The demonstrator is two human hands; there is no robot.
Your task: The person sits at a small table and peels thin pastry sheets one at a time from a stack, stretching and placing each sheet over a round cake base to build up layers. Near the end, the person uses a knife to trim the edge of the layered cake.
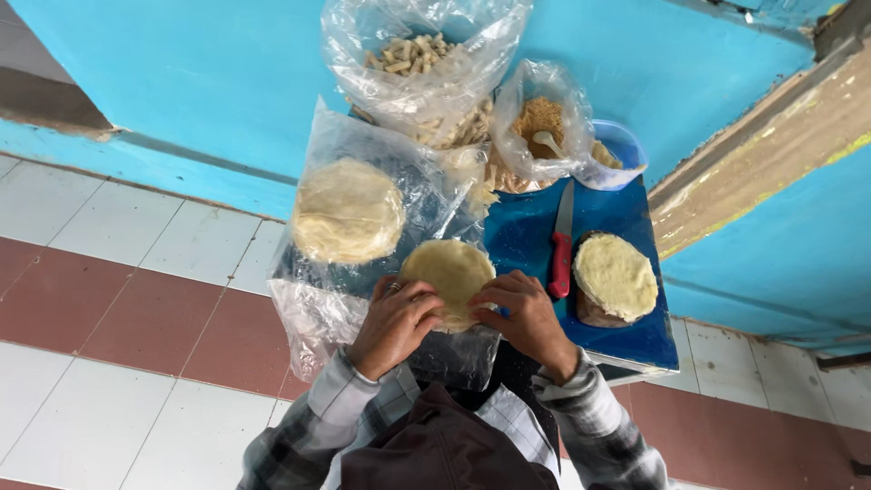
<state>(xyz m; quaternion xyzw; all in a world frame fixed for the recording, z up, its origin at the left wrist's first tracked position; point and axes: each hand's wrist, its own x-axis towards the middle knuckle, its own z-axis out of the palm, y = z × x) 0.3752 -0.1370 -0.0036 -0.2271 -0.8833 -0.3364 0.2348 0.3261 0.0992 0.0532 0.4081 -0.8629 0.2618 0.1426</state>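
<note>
While both hands meet at the lower middle of the frame, the left hand (396,324) and the right hand (526,319) pinch the near edge of a round, pale dough disc (447,272) between closed fingers, one on each side; the disc lies just below centre, partly over a clear plastic sheet (313,318); up and to its left sits a stack of dough discs (348,210) inside a clear bag; to its right, on the blue table (635,331), lie a red-handled knife (562,254) and a mound of pale dough (616,275); along the top of the frame stand a bag of cut pale strips (413,56) and a bag of brown crumbs (540,118) with a spoon in it.
</note>
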